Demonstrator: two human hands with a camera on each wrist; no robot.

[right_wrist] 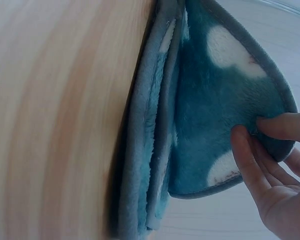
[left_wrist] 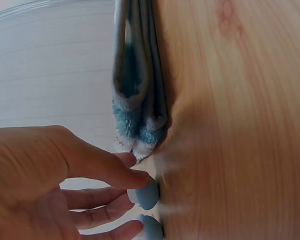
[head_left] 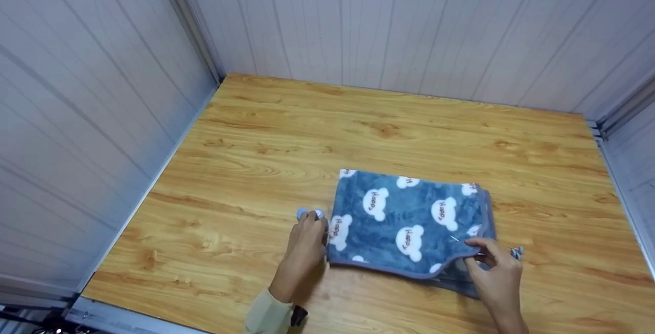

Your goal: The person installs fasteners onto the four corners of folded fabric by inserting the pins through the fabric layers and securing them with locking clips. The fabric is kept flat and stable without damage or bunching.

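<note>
A blue fleece blanket (head_left: 389, 231) with white bear heads reading "Happy" lies folded in layers on the table. My right hand (head_left: 494, 272) pinches its near right corner between thumb and fingers. That top-layer corner (right_wrist: 230, 100) is lifted away from the layers under it. Left of the blanket, my left hand (head_left: 305, 234) reaches down to two small blue-grey domed pieces (left_wrist: 146, 192) standing on the wood. Its thumb and fingers are around the one closer to the blanket, and a lower finger comes right at the other piece (left_wrist: 151, 227). One fingertip lies beside the blanket's folded edge (left_wrist: 140, 147).
The wood-grain table (head_left: 256, 145) has pale panel walls at the back (head_left: 384, 27) and left (head_left: 92, 93). A small blue-and-white thing (head_left: 517, 253) shows just right of my right hand. A dark object (head_left: 298, 316) sits by the left sleeve (head_left: 268, 314).
</note>
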